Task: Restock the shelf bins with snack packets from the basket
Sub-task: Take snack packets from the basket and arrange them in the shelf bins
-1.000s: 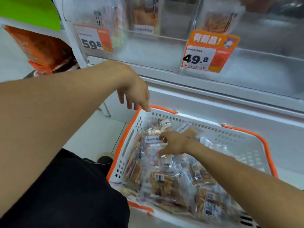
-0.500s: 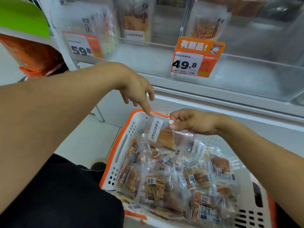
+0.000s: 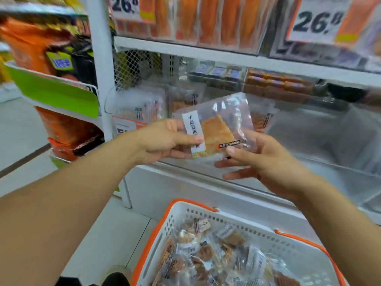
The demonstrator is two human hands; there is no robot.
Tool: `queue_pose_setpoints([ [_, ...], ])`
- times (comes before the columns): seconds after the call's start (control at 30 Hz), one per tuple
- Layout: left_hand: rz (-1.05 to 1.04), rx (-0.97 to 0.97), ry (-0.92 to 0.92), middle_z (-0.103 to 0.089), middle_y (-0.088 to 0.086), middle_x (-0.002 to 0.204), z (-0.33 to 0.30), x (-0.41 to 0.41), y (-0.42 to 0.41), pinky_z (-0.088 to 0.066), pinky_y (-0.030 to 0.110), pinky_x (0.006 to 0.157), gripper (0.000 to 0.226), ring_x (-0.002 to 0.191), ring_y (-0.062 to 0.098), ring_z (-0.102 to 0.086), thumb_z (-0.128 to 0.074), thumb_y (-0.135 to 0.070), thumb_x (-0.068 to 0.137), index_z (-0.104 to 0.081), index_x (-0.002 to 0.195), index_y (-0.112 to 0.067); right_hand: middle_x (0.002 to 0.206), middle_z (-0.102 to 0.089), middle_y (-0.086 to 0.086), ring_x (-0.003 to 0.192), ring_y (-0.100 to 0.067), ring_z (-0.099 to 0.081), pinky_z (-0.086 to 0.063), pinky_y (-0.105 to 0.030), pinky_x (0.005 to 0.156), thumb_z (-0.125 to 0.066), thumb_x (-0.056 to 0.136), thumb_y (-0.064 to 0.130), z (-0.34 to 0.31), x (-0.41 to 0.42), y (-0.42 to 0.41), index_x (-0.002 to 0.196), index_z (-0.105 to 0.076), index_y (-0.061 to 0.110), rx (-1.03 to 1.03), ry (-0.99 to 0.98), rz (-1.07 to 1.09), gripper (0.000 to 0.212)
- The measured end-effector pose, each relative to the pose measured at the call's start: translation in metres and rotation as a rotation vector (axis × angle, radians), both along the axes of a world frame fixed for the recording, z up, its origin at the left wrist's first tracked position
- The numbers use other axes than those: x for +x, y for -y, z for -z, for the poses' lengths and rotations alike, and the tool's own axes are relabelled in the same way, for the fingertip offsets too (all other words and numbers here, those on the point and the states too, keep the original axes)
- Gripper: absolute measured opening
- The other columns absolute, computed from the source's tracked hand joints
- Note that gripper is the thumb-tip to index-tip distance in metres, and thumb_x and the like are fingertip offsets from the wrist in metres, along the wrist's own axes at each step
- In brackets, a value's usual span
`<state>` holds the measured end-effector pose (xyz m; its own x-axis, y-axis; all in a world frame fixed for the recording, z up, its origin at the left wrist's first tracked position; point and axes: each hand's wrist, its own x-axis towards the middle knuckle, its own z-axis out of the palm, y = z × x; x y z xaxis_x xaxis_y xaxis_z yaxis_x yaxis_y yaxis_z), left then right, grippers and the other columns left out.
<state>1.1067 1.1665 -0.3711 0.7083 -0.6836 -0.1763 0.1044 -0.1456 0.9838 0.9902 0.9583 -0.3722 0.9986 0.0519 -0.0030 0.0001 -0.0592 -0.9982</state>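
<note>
From the head camera, both hands are holding one clear snack packet [image 3: 216,129] up in front of the shelf, above the basket [image 3: 165,230] and well apart from it. The left hand [image 3: 165,141] is pinching the packet's left side, its thumb lying over the white label strip and its fingers curling behind. The right hand [image 3: 259,159] is gripping the packet's lower right corner, its thumb pressing on the front near the small dark label, while its other fingers are lying fairly straight below and behind the plastic. A tan, flat snack piece is showing through the film.

Just beyond the packet, a clear shelf bin [image 3: 309,141] is standing, with similar packets upright at its far left. Price tags [image 3: 315,19] reading 26.8 are hanging on the shelf above. The white basket with orange rim is sitting near the bottom, holding many more packets [image 3: 216,254]. Orange bags [image 3: 68,131] are sitting in a rack to the left.
</note>
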Motion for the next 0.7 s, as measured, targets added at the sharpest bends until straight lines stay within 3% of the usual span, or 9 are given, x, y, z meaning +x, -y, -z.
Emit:
queue_pose_setpoints([
  [0.1, -0.207, -0.045, 0.021, -0.074, -0.001, 0.090, -0.012, 0.003, 0.000, -0.060, 0.026, 0.074, 0.019, 0.077, 0.010, -0.071, -0.074, -0.016, 0.083, -0.068, 0.101, -0.017, 0.083, -0.074, -0.013, 0.064, -0.023, -0.071, -0.061, -0.034, 0.056, -0.064, 0.091, -0.001, -0.023, 0.025, -0.020, 0.104, -0.065, 0.000, -0.174, 0.131, 0.183, 0.012],
  [0.2, -0.649, -0.002, 0.068, -0.065, 0.000, 0.072, -0.012, 0.019, -0.006, -0.056, 0.024, 0.059, 0.016, 0.064, 0.013, -0.062, -0.076, -0.026, 0.086, -0.063, 0.084, -0.016, 0.078, -0.074, -0.016, 0.065, -0.021, -0.073, -0.062, -0.040, 0.064, -0.069, 0.089, 0.002, -0.052, 0.076, -0.027, 0.087, -0.070, 0.003, -0.563, 0.225, 0.265, 0.002],
  [0.27, -0.819, -0.008, 0.024, -0.059, 0.000, 0.066, -0.010, 0.027, -0.014, -0.050, 0.021, 0.045, 0.019, 0.057, 0.013, -0.058, -0.069, -0.032, 0.091, -0.062, 0.084, -0.016, 0.074, -0.074, -0.014, 0.068, -0.023, -0.074, -0.062, -0.044, 0.069, -0.071, 0.084, 0.005, -0.067, 0.118, -0.032, 0.080, -0.073, 0.004, -0.841, 0.255, 0.284, 0.005],
  [0.33, -0.857, -0.011, -0.032, -0.059, 0.001, 0.066, -0.010, 0.030, -0.021, -0.049, 0.020, 0.042, 0.021, 0.054, 0.014, -0.058, -0.062, -0.035, 0.096, -0.063, 0.085, -0.017, 0.078, -0.074, -0.019, 0.073, -0.027, -0.074, -0.062, -0.046, 0.073, -0.067, 0.086, 0.004, -0.076, 0.155, -0.040, 0.085, -0.073, -0.002, -0.989, 0.194, 0.270, 0.009],
  [0.4, -0.852, -0.011, -0.058, -0.059, 0.002, 0.066, -0.010, 0.032, -0.025, -0.049, 0.021, 0.046, 0.021, 0.054, 0.014, -0.058, -0.056, -0.029, 0.098, -0.061, 0.083, -0.016, 0.087, -0.074, -0.022, 0.076, -0.029, -0.074, -0.062, -0.044, 0.074, -0.062, 0.093, 0.004, -0.077, 0.188, -0.045, 0.093, -0.070, -0.006, -1.011, 0.026, 0.201, 0.013],
  [0.53, -0.831, 0.005, -0.064, -0.060, 0.004, 0.069, -0.009, 0.034, -0.028, -0.051, 0.022, 0.048, 0.016, 0.053, 0.014, -0.059, -0.050, -0.019, 0.099, -0.059, 0.088, -0.013, 0.083, -0.069, -0.014, 0.064, -0.017, -0.068, -0.058, -0.022, 0.051, -0.058, 0.099, 0.009, -0.056, 0.226, -0.051, 0.105, -0.064, -0.007, -1.108, -0.243, 0.082, 0.018],
  [0.67, -0.778, 0.045, -0.037, -0.062, 0.004, 0.070, -0.004, 0.037, -0.027, -0.051, 0.022, 0.048, 0.014, 0.053, 0.014, -0.060, -0.050, -0.018, 0.099, -0.062, 0.098, -0.010, 0.101, -0.070, -0.021, 0.069, -0.024, -0.067, -0.056, -0.025, 0.051, -0.059, 0.098, 0.006, -0.034, 0.245, -0.053, 0.111, -0.061, -0.011, -1.029, -0.260, 0.140, 0.022],
  [0.7, -0.769, 0.051, -0.027, -0.062, 0.004, 0.069, -0.003, 0.037, -0.026, -0.051, 0.022, 0.048, 0.016, 0.053, 0.014, -0.061, -0.051, -0.020, 0.099, -0.062, 0.100, -0.010, 0.097, -0.070, -0.020, 0.068, -0.024, -0.067, -0.056, -0.024, 0.051, -0.062, 0.096, 0.006, -0.031, 0.247, -0.053, 0.111, -0.061, -0.011, -1.006, -0.247, 0.161, 0.023],
])
